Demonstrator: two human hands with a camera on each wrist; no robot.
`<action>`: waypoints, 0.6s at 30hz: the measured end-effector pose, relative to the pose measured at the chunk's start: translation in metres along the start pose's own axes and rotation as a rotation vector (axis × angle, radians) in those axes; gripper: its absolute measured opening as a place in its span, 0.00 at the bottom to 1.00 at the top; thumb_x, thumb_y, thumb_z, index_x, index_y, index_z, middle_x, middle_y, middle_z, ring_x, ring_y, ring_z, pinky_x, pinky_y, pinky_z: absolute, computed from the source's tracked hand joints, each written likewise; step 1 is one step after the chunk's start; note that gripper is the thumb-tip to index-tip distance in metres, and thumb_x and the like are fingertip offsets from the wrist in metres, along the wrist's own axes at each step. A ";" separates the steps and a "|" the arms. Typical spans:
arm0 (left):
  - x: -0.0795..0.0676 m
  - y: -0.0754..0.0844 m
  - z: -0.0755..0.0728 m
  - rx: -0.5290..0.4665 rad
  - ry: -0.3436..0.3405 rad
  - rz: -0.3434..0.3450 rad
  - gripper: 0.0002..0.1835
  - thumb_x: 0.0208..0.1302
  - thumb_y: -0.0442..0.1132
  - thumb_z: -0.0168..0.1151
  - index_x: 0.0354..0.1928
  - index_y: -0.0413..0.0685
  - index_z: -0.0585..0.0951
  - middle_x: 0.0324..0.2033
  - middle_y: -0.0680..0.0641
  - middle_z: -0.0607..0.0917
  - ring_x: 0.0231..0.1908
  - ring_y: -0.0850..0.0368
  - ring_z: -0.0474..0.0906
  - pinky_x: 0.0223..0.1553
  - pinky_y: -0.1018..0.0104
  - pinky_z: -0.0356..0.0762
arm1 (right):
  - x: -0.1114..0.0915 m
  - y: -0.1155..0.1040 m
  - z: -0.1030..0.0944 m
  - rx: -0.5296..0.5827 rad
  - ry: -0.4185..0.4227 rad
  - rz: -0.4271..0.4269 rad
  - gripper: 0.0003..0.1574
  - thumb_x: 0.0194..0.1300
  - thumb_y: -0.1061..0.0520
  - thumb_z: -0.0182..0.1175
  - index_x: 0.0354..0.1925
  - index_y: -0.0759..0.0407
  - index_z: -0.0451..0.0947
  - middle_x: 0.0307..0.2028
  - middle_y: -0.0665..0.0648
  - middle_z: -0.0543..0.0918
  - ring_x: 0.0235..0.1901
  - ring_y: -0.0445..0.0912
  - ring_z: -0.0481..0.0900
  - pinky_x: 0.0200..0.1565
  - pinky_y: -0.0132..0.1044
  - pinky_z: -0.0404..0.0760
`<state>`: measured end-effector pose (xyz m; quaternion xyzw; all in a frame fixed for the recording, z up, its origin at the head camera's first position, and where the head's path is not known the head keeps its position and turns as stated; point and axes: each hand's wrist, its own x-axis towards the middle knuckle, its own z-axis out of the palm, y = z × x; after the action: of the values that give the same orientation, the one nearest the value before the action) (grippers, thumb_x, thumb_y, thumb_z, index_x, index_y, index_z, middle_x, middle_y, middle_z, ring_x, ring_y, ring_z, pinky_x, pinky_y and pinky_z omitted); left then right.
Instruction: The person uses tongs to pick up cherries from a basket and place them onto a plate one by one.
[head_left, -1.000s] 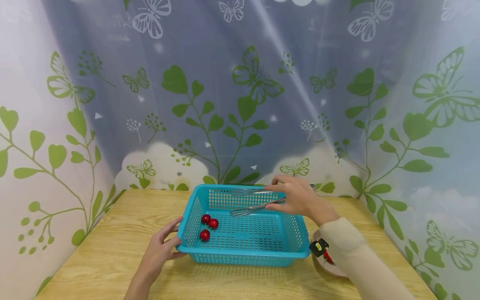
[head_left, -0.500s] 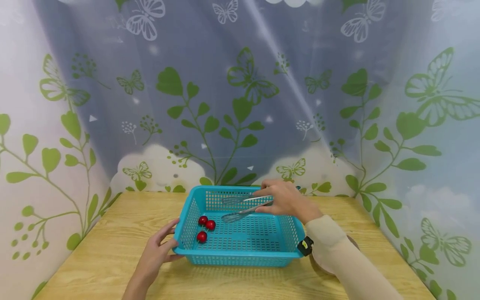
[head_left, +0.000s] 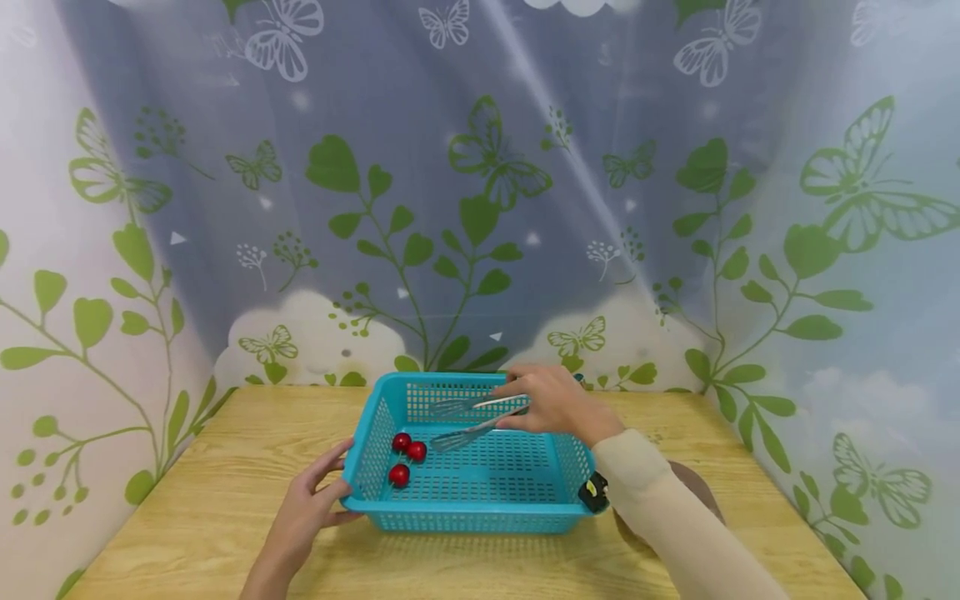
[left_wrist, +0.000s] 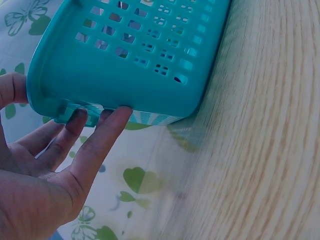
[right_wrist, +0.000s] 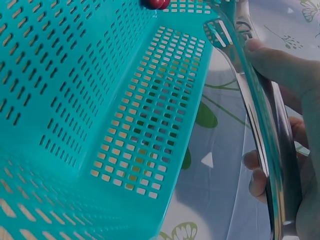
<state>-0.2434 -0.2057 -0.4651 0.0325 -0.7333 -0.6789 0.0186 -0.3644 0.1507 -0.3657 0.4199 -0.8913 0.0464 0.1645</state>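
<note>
A turquoise perforated plastic basket point(head_left: 480, 507) sits on the table, with three red cherries point(head_left: 417, 452) lying on its floor at the left. My left hand point(head_left: 303, 500) grips the basket's left end, the thumb at the rim and the fingers against the end wall point(left_wrist: 115, 75) in the left wrist view. My right hand point(head_left: 555, 404) holds a pair of metal tongs point(head_left: 467, 437) over the inside of the basket. Their slotted heads are spread apart, point left towards the cherries, and have nothing between them. In the right wrist view the thumb and fingers wrap the tongs' handles point(right_wrist: 287, 170).
A brownish round plate point(head_left: 697, 492) stands right of the basket, partly hidden by my right sleeve point(head_left: 660, 500). A small black device point(head_left: 594, 492) shows at the sleeve's lower edge. Behind the wooden table point(head_left: 292, 408) hangs a curtain point(head_left: 360, 275) printed with leaves and butterflies.
My right hand has moved the tongs left and a little nearer, closer to the cherries. The left hand keeps its grip on the basket. The head view has shifted slightly.
</note>
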 end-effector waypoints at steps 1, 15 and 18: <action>0.000 0.000 0.000 0.002 0.001 0.001 0.36 0.67 0.29 0.52 0.78 0.51 0.66 0.67 0.33 0.68 0.55 0.42 0.84 0.45 0.49 0.93 | 0.001 0.000 0.000 0.005 0.000 -0.003 0.29 0.58 0.35 0.72 0.56 0.44 0.88 0.40 0.50 0.85 0.27 0.37 0.67 0.21 0.25 0.59; 0.001 -0.002 -0.001 -0.002 -0.009 0.008 0.36 0.67 0.28 0.52 0.78 0.51 0.65 0.67 0.34 0.69 0.55 0.43 0.84 0.45 0.49 0.93 | 0.019 -0.001 0.012 0.015 -0.055 0.012 0.29 0.59 0.36 0.73 0.55 0.45 0.88 0.37 0.51 0.83 0.26 0.38 0.66 0.21 0.26 0.59; 0.001 -0.002 -0.001 -0.005 -0.010 0.011 0.36 0.67 0.28 0.52 0.78 0.51 0.65 0.67 0.34 0.69 0.54 0.43 0.84 0.44 0.49 0.93 | 0.023 -0.001 0.016 0.022 -0.066 0.012 0.29 0.59 0.36 0.73 0.55 0.46 0.88 0.37 0.50 0.83 0.25 0.38 0.66 0.22 0.26 0.60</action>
<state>-0.2445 -0.2074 -0.4665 0.0251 -0.7317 -0.6809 0.0188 -0.3814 0.1299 -0.3730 0.4177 -0.8982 0.0434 0.1299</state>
